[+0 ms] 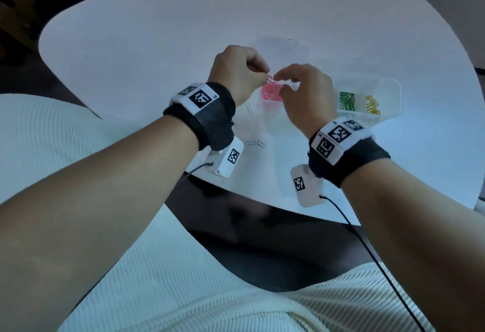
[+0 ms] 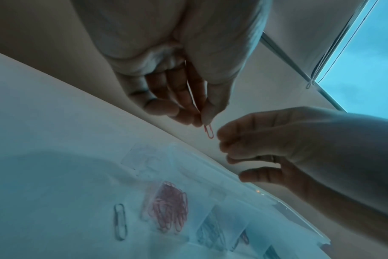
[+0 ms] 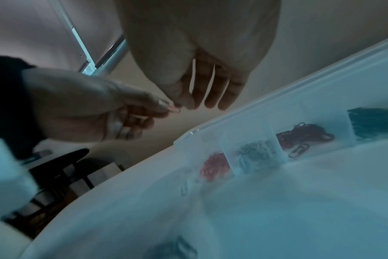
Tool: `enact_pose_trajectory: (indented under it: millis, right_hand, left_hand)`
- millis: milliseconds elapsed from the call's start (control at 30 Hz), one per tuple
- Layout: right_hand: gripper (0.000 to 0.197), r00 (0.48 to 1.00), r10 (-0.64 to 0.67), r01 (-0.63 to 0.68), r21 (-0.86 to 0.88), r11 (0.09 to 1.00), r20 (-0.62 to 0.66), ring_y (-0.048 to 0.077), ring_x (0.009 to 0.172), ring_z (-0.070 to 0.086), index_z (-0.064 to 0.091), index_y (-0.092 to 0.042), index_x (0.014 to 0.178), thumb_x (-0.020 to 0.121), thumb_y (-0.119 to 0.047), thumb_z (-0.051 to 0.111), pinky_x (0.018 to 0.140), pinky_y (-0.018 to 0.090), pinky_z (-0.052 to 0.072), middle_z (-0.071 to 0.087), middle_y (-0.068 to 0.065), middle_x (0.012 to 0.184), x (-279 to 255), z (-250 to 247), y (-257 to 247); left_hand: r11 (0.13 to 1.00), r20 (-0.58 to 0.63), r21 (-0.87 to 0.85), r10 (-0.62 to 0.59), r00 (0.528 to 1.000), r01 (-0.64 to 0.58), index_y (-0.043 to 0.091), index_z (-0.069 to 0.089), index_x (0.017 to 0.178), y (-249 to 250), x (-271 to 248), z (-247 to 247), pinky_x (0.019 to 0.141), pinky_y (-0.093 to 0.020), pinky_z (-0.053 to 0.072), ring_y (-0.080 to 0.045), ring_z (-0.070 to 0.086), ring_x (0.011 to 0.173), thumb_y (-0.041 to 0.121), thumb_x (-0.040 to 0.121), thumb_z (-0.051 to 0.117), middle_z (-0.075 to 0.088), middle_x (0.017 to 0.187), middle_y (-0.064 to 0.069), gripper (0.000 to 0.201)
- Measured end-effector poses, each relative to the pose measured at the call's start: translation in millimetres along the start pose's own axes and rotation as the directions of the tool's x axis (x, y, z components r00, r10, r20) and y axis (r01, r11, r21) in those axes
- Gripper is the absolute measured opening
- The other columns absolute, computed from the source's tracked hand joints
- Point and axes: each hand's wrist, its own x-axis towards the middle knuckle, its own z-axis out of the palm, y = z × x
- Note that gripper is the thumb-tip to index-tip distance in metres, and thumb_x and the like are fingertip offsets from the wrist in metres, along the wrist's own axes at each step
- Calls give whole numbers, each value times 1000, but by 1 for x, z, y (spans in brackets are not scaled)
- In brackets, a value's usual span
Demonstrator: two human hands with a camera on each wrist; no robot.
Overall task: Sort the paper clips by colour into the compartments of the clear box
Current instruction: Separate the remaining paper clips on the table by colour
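One pink clip [image 2: 208, 131] pinched by left hand [image 1: 237, 74]; right hand [image 1: 305, 90] loosely curled, holding nothing

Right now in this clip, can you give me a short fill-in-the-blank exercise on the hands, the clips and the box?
1. The pink paper clip is pinched by the ____ hand.
2. The right hand holds ____.
3. In the clear box, the compartment beside the yellow clips holds ____ clips.
4. A silver clip lies on the ____, outside the box.

Missing words: left; nothing; green; table
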Motion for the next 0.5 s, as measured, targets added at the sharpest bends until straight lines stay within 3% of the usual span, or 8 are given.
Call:
enact_pose_trajectory:
  millis: [67, 133, 233, 300, 400, 500]
  right_hand:
    - [21, 993, -66, 70, 38, 997, -98, 21, 88, 58, 67, -17, 90, 80, -3, 55, 78, 31, 46, 64, -1, 92, -14, 7, 4]
    - [18, 986, -94, 106, 82, 991, -139, 24, 81, 56, 59, -13, 87, 75, 0, 53, 73, 37, 48, 62, 0, 85, -31, 14, 10]
    - [16, 994, -90, 91, -25, 995, 57, 24, 81, 58, 62, -11, 90, 79, -2, 55, 73, 40, 50, 63, 4, 89, -52, 26, 19]
    - [22, 970, -82, 119, -150, 982, 229, 26, 90, 61, 66, -11, 104, 85, -5, 58, 79, 39, 51, 65, 8, 100, -61, 38, 26]
    - [40, 930, -16, 119, -259, 959, 367, 32, 104, 59, 55, -12, 129, 90, -11, 60, 82, 37, 50, 61, 12, 115, -66, 48, 32]
    - [42, 914, -14, 144, -291, 946, 406, 34, 104, 57, 55, -11, 132, 91, -13, 62, 83, 39, 50, 59, 13, 116, -61, 53, 26]
  left_hand:
    - [999, -40, -29, 30, 999, -31, 21, 71, 78, 2, 3, 2, 64, -10, 49, 8, 60, 61, 10, 77, 71, 65, 68, 15, 11]
    - [998, -62, -35, 51, 997, -53, 21, 71, 80, 4, 5, 5, 65, -8, 49, 7, 61, 67, 11, 78, 71, 66, 72, 15, 10]
    - [998, 20, 3, 64, 998, -64, 21, 72, 97, 2, 5, 12, 68, -5, 44, 6, 59, 71, 18, 80, 74, 67, 85, 14, 17]
    - [994, 70, 76, 76, 995, -81, 24, 68, 110, -3, 2, 13, 73, -9, 44, -1, 57, 76, 20, 82, 72, 64, 97, 12, 29]
    - [976, 0, 202, 87, 996, -85, 23, 66, 102, -11, 2, 3, 74, -22, 47, -11, 55, 77, 12, 81, 62, 62, 91, 6, 24]
    - [925, 0, 374, -80, 997, 74, 20, 64, 96, -31, 6, -6, 75, -27, 49, -18, 59, 84, 10, 82, 60, 65, 94, 2, 18]
